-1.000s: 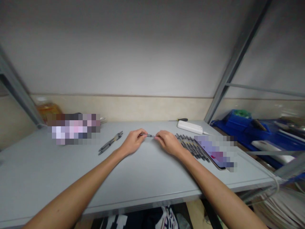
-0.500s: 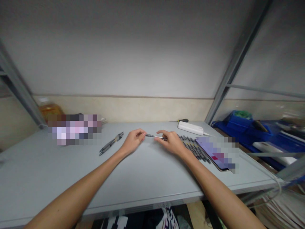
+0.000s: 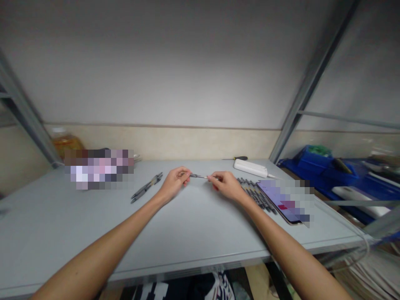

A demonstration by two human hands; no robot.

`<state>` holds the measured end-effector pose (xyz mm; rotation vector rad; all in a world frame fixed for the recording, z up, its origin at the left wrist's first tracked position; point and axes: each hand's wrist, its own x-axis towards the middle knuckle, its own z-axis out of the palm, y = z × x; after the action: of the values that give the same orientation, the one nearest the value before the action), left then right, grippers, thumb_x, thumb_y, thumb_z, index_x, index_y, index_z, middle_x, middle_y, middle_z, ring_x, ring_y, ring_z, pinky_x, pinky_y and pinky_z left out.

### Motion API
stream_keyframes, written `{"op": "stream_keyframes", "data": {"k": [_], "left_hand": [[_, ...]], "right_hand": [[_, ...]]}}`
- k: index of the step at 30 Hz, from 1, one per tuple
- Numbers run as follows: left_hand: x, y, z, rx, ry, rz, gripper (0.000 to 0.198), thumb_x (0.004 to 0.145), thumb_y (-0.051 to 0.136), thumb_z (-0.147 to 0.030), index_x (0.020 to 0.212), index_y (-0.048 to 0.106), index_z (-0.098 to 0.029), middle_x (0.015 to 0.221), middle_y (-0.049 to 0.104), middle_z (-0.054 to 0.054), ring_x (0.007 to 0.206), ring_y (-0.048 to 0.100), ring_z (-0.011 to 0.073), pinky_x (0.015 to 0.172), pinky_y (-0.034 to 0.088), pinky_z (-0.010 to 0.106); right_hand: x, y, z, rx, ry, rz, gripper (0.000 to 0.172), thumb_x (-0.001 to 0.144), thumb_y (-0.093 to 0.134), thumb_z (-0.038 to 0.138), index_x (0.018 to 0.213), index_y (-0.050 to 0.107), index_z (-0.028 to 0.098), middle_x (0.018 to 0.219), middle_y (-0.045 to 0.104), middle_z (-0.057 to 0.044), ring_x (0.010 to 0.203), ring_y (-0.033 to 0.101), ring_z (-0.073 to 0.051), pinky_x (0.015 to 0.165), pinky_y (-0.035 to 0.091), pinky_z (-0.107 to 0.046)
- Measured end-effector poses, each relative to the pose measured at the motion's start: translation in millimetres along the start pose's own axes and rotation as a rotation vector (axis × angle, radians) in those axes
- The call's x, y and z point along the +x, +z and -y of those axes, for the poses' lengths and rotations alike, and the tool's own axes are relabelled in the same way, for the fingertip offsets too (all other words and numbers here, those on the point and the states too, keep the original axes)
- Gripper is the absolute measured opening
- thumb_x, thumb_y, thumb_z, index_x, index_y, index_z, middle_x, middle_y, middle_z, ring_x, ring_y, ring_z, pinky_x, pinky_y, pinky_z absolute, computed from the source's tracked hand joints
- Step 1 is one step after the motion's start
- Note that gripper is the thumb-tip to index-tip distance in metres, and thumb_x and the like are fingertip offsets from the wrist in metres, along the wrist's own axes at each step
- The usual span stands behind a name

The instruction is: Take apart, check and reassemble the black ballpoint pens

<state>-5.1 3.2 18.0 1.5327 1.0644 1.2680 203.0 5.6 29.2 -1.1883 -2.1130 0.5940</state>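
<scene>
I saw the left hand (image 3: 176, 182) pinch a pen section (image 3: 194, 175) and the right hand (image 3: 225, 184) its slim rod (image 3: 203, 177) over the tabletop (image 3: 193, 227), seemingly joining or parting them, the next move likely needing alignment.

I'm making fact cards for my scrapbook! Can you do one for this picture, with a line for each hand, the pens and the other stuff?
Left hand: holds one end of a thin pen-like piece
Right hand: pinches the same piece at its silvery side
Left pens: small slanted bunch, too blurry to count
Right pens: a row, partly hidden by the right hand
Flat screen device: beside that row, partly blurred out
Farther back: long white block, with a screwdriver behind it
Surface: light grey table
</scene>
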Motion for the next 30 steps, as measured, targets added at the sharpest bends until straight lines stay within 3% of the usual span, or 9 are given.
{"op": "stream_keyframes", "data": {"k": [3,5,10,13,16,21,30], "left_hand": [[0,-0.4,1,-0.024,-0.004,-0.009,0.026,0.071,0.06,-0.039,0.076,0.056,-0.014,0.055,0.051,-0.003,0.05,0.045,0.0083,0.051,0.035,0.022],[1,-0.5,2,-0.033,-0.003,-0.017,0.025,0.071,0.06,-0.039,0.075,0.056,-0.015,0.055,0.05,-0.004,0.05,0.045,0.0082,0.051,0.035,0.022],[1,-0.6,4,-0.037,-0.009,-0.034,0.024,0.071,0.06,-0.037,0.075,0.056,-0.014,0.056,0.052,-0.003,0.05,0.046,0.008,0.051,0.036,0.022],[1,-0.9,4,-0.036,-0.011,-0.039,0.023,0.071,0.06,-0.036,0.075,0.056,-0.014,0.056,0.052,-0.003,0.05,0.046,0.0078,0.051,0.036,0.022],[1,-1.4,6,-0.039,-0.014,-0.039,0.023,0.072,0.06,-0.037,0.075,0.056,-0.014,0.057,0.053,-0.003,0.05,0.046,0.0075,0.052,0.036,0.022],[1,-1.5,8,-0.04,-0.012,-0.042,0.025,0.074,0.059,-0.038,0.077,0.056,-0.014,0.058,0.054,-0.003,0.05,0.047,0.0073,0.052,0.036,0.021],[1,-0.5,7,-0.097,-0.013,0.011,0.029,0.07,0.064,-0.039,0.084,0.054,-0.015,0.066,0.06,0.0,0.056,0.052,0.0091,0.058,0.041,0.023]], "right_hand": [[0,1,0,0.06,-0.027,-0.054,0.027,0.077,0.056,0.039,0.085,0.061,0.014,0.066,0.058,0.001,0.056,0.049,-0.01,0.055,0.037,-0.02],[1,1,0,0.091,-0.016,-0.074,0.031,0.075,0.059,0.039,0.093,0.059,0.014,0.067,0.058,0.002,0.055,0.049,-0.009,0.054,0.038,-0.02],[2,1,-2,0.121,0.034,0.027,0.036,0.084,0.043,0.042,0.075,0.061,0.013,0.057,0.056,0.0,0.049,0.049,-0.01,0.052,0.038,-0.021],[3,0,-5,0.153,0.0,-0.06,0.026,0.078,0.054,0.037,0.082,0.062,0.013,0.068,0.06,-0.002,0.059,0.053,-0.011,0.056,0.041,-0.021],[4,0,-6,0.188,-0.02,-0.142,0.029,0.072,0.06,0.035,0.092,0.061,0.013,0.081,0.063,-0.005,0.069,0.057,-0.013,0.059,0.044,-0.023],[5,0,-6,0.24,0.025,-0.116,0.029,0.073,0.059,0.036,0.088,0.064,0.012,0.087,0.066,-0.009,0.072,0.059,-0.015,0.056,0.046,-0.023],[8,1,-15,0.36,0.026,-0.217,0.029,0.069,0.063,0.036,0.087,0.065,0.014,0.092,0.067,-0.01,0.074,0.06,-0.018,0.047,0.047,-0.023]]}}
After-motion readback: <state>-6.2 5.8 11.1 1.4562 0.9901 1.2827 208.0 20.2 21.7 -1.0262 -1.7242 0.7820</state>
